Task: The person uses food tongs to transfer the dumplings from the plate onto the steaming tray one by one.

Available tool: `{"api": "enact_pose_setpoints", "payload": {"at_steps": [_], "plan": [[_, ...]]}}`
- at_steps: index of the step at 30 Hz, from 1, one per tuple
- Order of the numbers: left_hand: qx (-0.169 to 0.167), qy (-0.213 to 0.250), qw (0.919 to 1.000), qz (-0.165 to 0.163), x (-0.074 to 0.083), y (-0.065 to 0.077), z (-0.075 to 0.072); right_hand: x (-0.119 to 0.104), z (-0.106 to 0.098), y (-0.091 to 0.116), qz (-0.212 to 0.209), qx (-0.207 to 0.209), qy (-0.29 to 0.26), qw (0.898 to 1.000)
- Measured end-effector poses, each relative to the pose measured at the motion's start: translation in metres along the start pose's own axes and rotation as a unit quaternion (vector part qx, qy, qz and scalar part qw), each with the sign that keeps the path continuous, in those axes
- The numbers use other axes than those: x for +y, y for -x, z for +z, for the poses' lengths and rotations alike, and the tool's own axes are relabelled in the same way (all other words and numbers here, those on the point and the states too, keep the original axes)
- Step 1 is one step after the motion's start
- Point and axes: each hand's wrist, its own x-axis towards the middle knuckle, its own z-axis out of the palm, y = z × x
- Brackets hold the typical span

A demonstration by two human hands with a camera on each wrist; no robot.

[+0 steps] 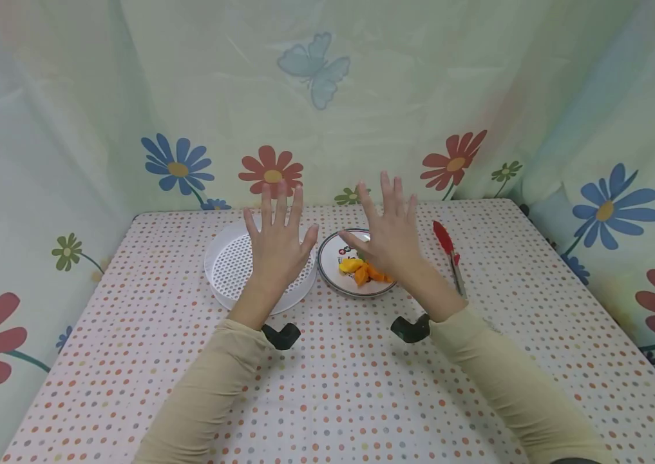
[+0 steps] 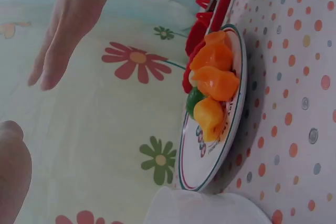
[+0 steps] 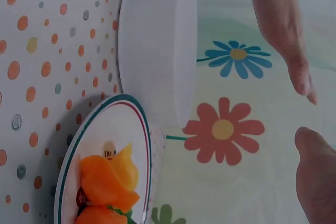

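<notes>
Both hands are raised over the table with fingers spread, holding nothing. In the head view my left hand (image 1: 277, 248) overlaps a round white basket (image 1: 228, 264) with a perforated bottom. My right hand (image 1: 392, 240) overlaps the right part of a white plate (image 1: 333, 264) with a dark rim. On that plate lie several small orange and yellow peppers (image 2: 215, 82), with something green (image 2: 195, 98) among them. The left wrist view shows the peppers side by side near the plate's edge. To the right of the right hand lie tongs (image 1: 444, 238) with red tips and a metal handle.
A dotted cloth (image 1: 327, 399) covers the table. Behind it and at both sides hangs a pale curtain (image 1: 211, 84) printed with flowers and a butterfly. The basket (image 3: 157, 45) stands right beside the plate (image 3: 63, 182). Dark straps (image 1: 283, 336) sit at the wrists.
</notes>
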Motion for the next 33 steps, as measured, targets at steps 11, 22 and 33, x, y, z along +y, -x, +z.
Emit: {"api": "enact_pose_setpoints", "payload": {"at_steps": [11,22,33], "plan": [[0.021,0.115,0.9900,-0.078,-0.067,0.002,-0.006,0.078,0.019,0.027,0.155,-0.036,-0.086,0.984],[-0.140,0.193,0.9559,-0.172,-0.139,0.022,0.007,0.116,0.050,0.063,0.208,-0.191,-0.086,0.956],[-0.291,0.252,0.9133,-0.133,-0.169,0.033,0.016,0.118,0.067,0.073,0.242,-0.174,-0.119,0.947]]}}
